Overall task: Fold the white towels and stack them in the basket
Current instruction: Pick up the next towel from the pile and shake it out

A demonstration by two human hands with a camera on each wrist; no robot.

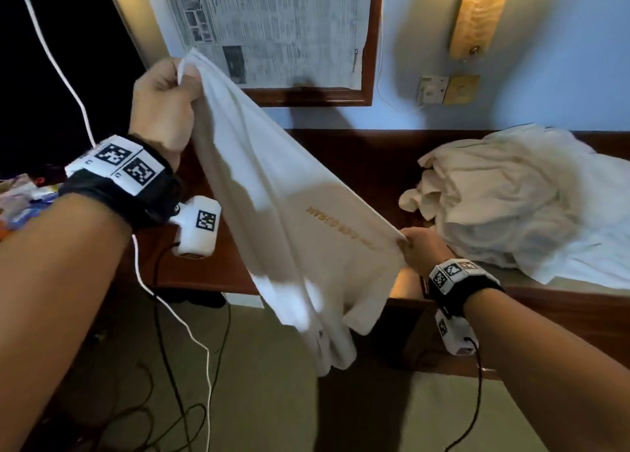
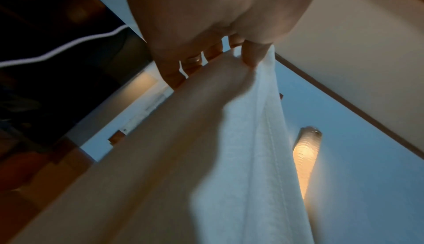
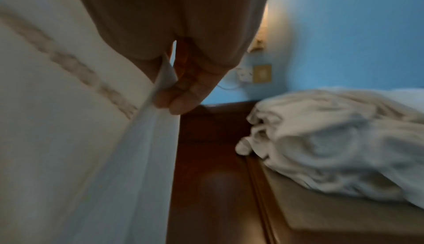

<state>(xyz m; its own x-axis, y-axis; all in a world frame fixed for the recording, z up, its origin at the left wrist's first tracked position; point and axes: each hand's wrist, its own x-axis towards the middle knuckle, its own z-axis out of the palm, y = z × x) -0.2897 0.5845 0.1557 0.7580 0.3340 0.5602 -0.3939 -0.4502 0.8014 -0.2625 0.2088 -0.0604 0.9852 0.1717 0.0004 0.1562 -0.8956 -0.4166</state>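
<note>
A white towel point(image 1: 272, 185) with gold lettering hangs in the air, stretched slantwise between my hands. My left hand point(image 1: 170, 100) is raised at the upper left and pinches one top corner of the towel point(image 2: 257, 121). My right hand point(image 1: 414, 247), lower and to the right, pinches the other corner; its fingers point(image 3: 181, 91) curl on the towel's edge point(image 3: 91, 121). The towel's lower part droops in folds toward the floor. A heap of crumpled white towels point(image 1: 504, 195) lies on the bed point(image 1: 600, 271) at the right, also seen as a pile point(image 3: 332, 139). No basket is in view.
A dark wooden bedside table point(image 1: 358, 165) stands behind the towel. A framed newspaper point(image 1: 272, 25) and a lit wall lamp point(image 1: 477, 15) hang on the blue wall, with wall sockets point(image 1: 446, 88) below. Cables point(image 1: 191, 332) trail across the floor. Coloured items point(image 1: 24, 195) lie at far left.
</note>
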